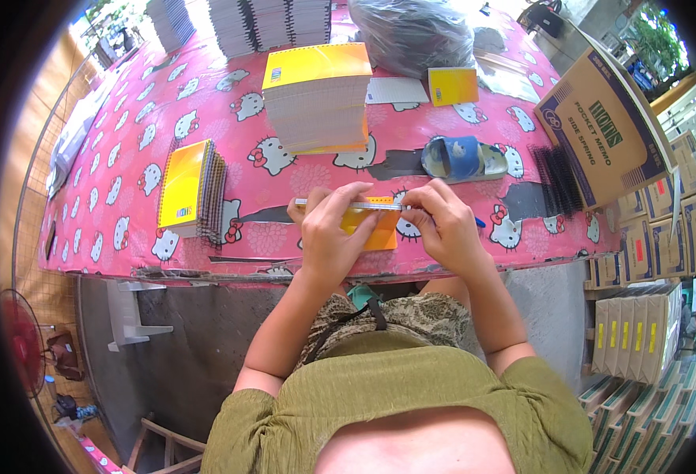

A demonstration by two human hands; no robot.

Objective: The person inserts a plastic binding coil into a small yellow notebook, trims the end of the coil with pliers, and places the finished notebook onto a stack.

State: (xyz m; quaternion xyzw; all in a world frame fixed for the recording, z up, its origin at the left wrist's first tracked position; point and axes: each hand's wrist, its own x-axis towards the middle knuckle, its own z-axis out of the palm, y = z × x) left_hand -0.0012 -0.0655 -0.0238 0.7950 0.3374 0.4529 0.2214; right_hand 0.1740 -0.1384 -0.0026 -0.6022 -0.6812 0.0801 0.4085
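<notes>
A small memo pad (380,238) with a yellow-orange cover is held up over the table's near edge. My left hand (331,234) is closed around its left side, thumb on the cover. At the right end of the pad's upper edge, the fingers of my right hand (448,231) are pinched together; what is between them is too small to make out. A blue pen-like stick (480,223) shows beside the right hand. Left of my hands lies a pile of spiral-bound memo pads (183,182). Beyond them stands a tall stack of unbound yellow-covered pads (316,107).
A blue slipper (465,158) and black spiral coils (555,180) lie to the right, before a tilted cardboard box (601,130). Farther back are a yellow pad (453,86), a grey plastic bag (411,35) and notebook stacks (269,28). The pink tablecloth (261,225) is torn in places.
</notes>
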